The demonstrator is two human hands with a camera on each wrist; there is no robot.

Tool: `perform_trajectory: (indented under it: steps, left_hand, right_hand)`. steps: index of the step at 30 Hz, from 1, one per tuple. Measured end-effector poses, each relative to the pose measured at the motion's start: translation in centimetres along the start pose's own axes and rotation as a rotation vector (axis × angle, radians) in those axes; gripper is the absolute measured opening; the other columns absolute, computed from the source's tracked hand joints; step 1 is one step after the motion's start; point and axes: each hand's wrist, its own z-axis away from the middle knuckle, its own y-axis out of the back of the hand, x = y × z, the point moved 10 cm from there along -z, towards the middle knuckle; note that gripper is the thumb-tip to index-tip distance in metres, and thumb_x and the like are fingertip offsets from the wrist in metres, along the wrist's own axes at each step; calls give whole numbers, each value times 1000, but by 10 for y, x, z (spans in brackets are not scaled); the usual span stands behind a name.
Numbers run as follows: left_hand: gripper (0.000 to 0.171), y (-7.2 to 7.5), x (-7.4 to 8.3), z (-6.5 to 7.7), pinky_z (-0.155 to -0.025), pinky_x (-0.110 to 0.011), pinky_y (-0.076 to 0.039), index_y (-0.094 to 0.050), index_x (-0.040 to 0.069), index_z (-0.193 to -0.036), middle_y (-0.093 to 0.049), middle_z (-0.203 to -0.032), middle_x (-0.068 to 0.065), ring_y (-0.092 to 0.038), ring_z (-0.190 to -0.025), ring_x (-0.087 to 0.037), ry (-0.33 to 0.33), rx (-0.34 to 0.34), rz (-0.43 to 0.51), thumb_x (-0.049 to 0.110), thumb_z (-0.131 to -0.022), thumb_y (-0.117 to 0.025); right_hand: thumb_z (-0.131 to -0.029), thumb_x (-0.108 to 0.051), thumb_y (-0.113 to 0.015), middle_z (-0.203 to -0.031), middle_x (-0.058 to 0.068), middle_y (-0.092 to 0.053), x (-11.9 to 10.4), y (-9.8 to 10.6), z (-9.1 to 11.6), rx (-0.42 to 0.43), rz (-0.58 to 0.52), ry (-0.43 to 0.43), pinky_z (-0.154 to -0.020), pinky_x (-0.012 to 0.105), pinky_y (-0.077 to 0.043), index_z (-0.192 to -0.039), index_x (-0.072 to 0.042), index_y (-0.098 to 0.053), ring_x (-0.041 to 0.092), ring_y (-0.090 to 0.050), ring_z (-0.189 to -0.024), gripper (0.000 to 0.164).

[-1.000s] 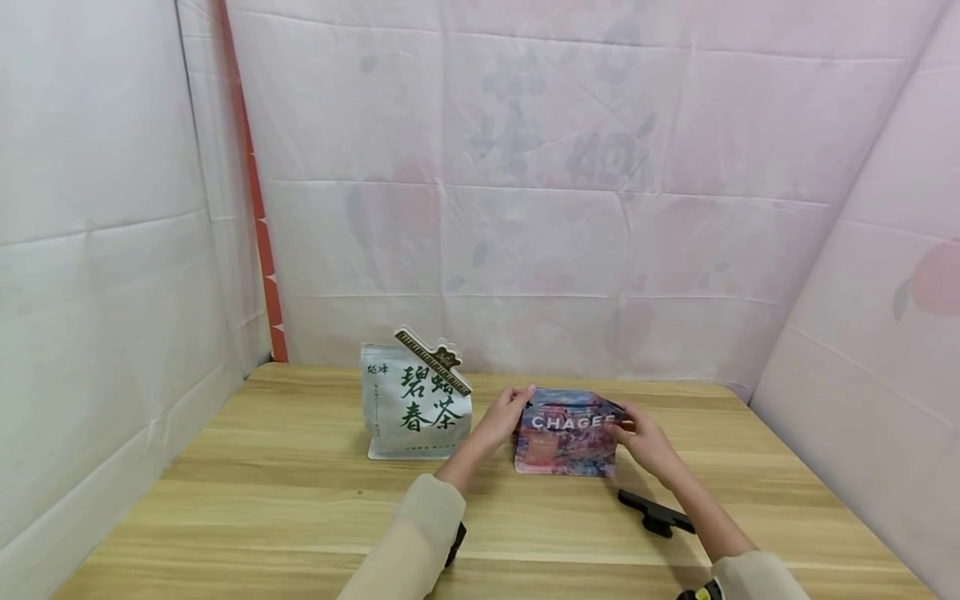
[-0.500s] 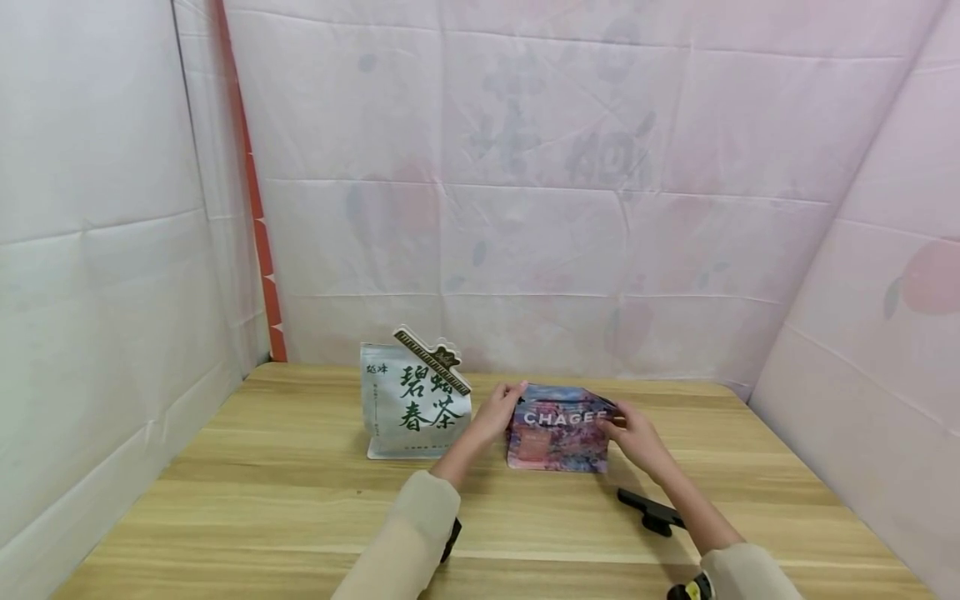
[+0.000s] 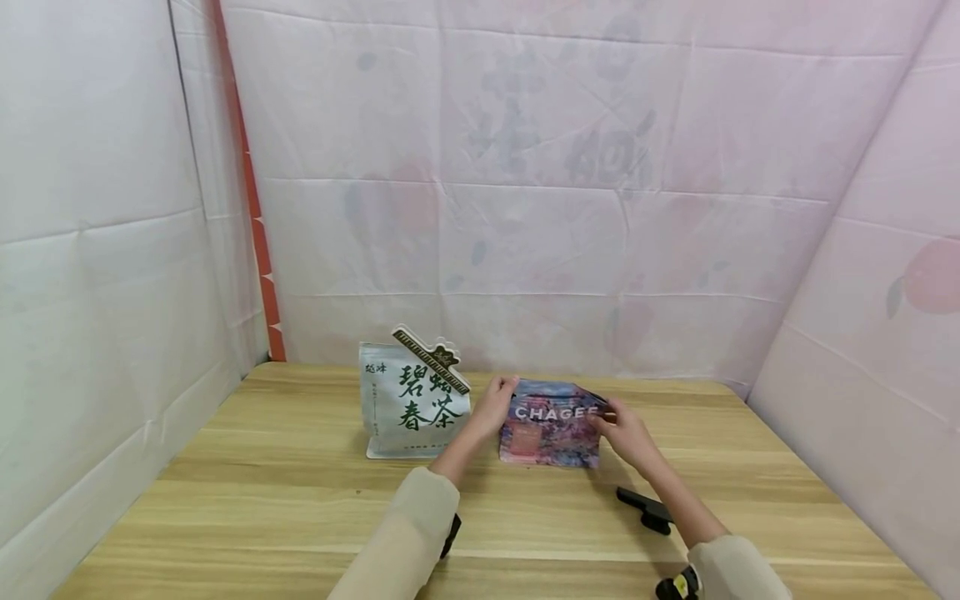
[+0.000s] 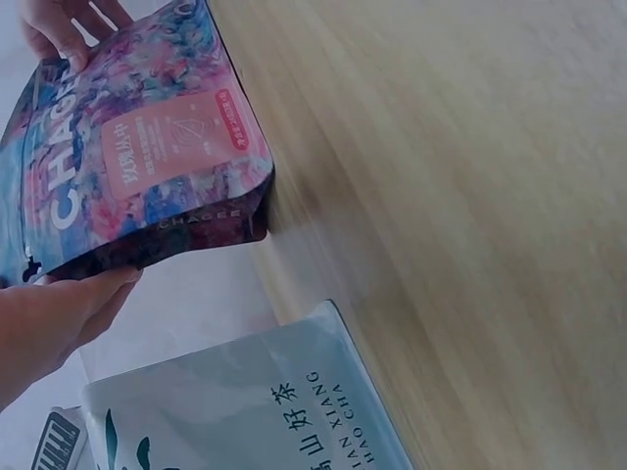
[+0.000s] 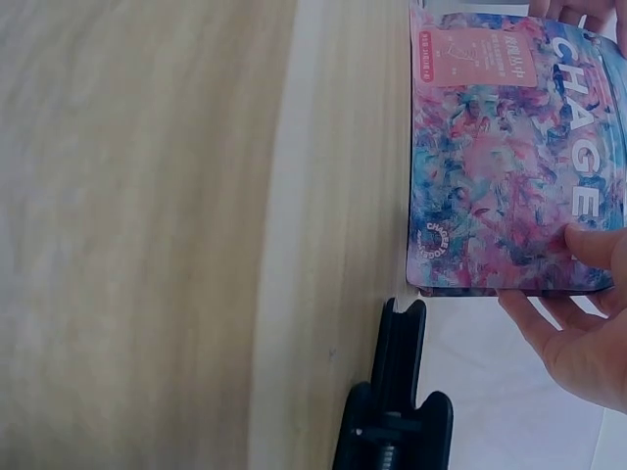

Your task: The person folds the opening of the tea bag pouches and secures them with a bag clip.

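A pink-and-blue pouch (image 3: 551,429) lettered CHAGEE stands upright on the wooden table, held between both hands. My left hand (image 3: 492,408) grips its left side near the top corner; in the left wrist view, fingers (image 4: 103,284) lie along that side. On the opposite side my right hand (image 3: 625,433) pinches the pouch, thumb (image 5: 588,245) on the printed front and the other fingers round the edge. Just left of the left hand is a pale tea bag (image 3: 412,421) with dark green characters, a decorated clip (image 3: 433,360) set aslant on its top right corner.
A black clip (image 3: 647,510) lies on the table (image 3: 300,500) in front of the pouch, close by the right forearm. Light fabric walls (image 3: 540,208) enclose the table at the back and both sides.
Both hands have moved the CHAGEE pouch leftward and slightly back, nearer the pale tea bag. The tea bag and the black clip have stayed in place.
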Motion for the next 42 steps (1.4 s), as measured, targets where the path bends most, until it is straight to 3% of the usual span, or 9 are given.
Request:
perform_trajectory:
  steps: [5, 13, 21, 25, 29, 32, 36, 38, 42]
  left_hand:
    - [32, 2, 5, -2, -79, -42, -41, -49, -3, -109, -52, -100, -14, -50, -92, -27, -20, 2, 33, 25, -101, -35]
    - [24, 9, 8, -4, -66, -33, -38, -52, 2, -107, -52, -94, -9, -45, -77, -19, -6, 29, -36, 20, -100, -37]
    - [26, 14, 12, -2, -72, -37, -42, -54, 0, -111, -55, -100, -12, -50, -85, -23, -17, 67, -43, 17, -100, -38]
    - [25, 14, 18, -1, -72, -37, -41, -55, 0, -108, -56, -96, -11, -49, -81, -22, -47, 81, -84, 15, -99, -38]
    - [20, 14, 30, 0, -63, -34, -41, -58, 2, -101, -56, -85, -10, -47, -66, -19, -126, 112, -164, 9, -97, -39]
    - [19, 10, 46, 2, -62, -30, -43, -61, 4, -96, -59, -83, -7, -51, -65, -19, -247, 146, -355, 4, -94, -42]
    - [18, -10, 68, 8, -79, -26, -43, -63, 12, -95, -64, -90, 1, -58, -83, -15, -443, 199, -881, 5, -90, -48]
    - [16, -23, 71, 10, -89, -27, -38, -62, 16, -100, -64, -97, 3, -57, -93, -14, -490, 193, -1096, 9, -91, -50]
    - [18, -42, 72, 11, -96, -29, -34, -60, 17, -110, -61, -107, 4, -54, -102, -12, -502, 128, -1250, 17, -93, -54]
  right_hand:
    - [-92, -4, -53, -113, 31, -51, 0, -3, -2, 3, 5, 3, -77, 46, -48, -116, 9, -49, 48, -48, -106, 27]
    - [-93, -5, -52, -116, 30, -50, 0, -6, -4, -14, 16, -27, -79, 48, -47, -120, 8, -47, 48, -45, -110, 31]
    - [-94, -9, -52, -117, 31, -48, -2, -10, -4, -28, 19, -43, -82, 50, -45, -116, 8, -47, 48, -44, -112, 29]
    - [-94, -9, -53, -117, 30, -49, -2, -9, -3, -22, 14, -51, -82, 50, -45, -115, 7, -48, 47, -44, -112, 27]
    - [-93, -8, -53, -116, 31, -49, -2, -8, -3, -16, 16, -54, -82, 50, -45, -114, 7, -48, 48, -44, -112, 26]
    - [-93, -6, -52, -116, 30, -50, -2, -9, -3, -21, 16, -44, -81, 49, -46, -115, 8, -48, 48, -44, -111, 26]
    - [-92, -3, -51, -114, 29, -51, -3, -9, -2, -20, 13, -28, -79, 48, -47, -116, 7, -49, 48, -46, -109, 26]
    - [-92, -2, -51, -114, 29, -51, -4, -9, -2, -19, 11, -22, -79, 48, -47, -115, 8, -49, 48, -46, -109, 25]
    - [-92, -2, -52, -115, 29, -51, -5, -10, -2, -12, 4, -18, -80, 48, -47, -114, 7, -50, 47, -46, -109, 24]
